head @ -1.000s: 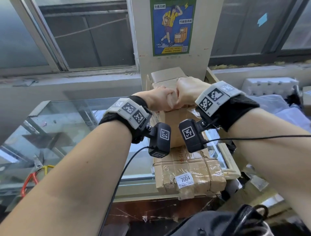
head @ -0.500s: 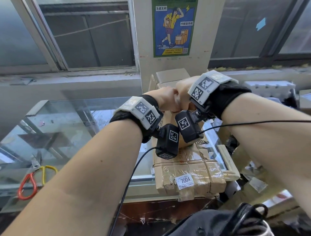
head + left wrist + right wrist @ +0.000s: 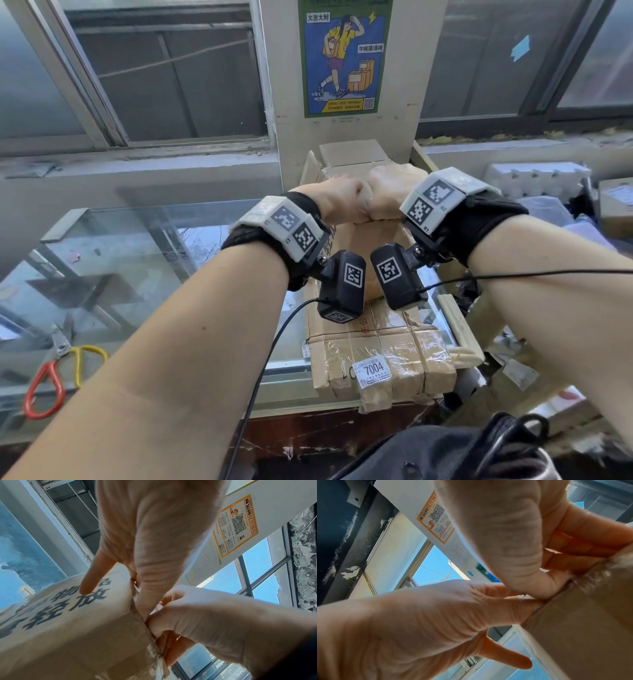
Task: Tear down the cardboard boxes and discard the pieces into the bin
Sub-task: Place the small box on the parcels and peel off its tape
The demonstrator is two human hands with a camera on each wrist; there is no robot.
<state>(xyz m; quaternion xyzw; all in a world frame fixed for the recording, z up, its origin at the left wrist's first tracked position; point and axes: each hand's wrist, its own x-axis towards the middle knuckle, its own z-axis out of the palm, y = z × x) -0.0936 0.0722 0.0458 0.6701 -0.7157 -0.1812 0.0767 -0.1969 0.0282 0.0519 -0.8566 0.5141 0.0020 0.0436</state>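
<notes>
I hold a brown cardboard box [image 3: 359, 246] upright in front of me, above the counter. My left hand [image 3: 342, 202] and right hand [image 3: 390, 192] meet knuckle to knuckle at its top edge. In the left wrist view my left hand [image 3: 137, 588] has its thumb along the box's corner seam and one straight finger on the face [image 3: 68, 622] printed with black characters. In the right wrist view my right hand [image 3: 553, 574] pinches the cardboard edge [image 3: 573, 615] between thumb and curled fingers. Loose clear tape [image 3: 154, 660] hangs along the seam.
Under the held box lies a taped box [image 3: 376, 353] labelled 7004 on a glass counter [image 3: 137, 260]. Another box [image 3: 352, 154] stands behind against a pillar. Red and yellow handled scissors [image 3: 51, 383] lie left. White packs [image 3: 534, 178] sit right, a black bag [image 3: 445, 455] below.
Half a second ago my right wrist was twisted up and over toward the left; now both wrists are level again and slightly apart. Both hands still grip the same top edge.
</notes>
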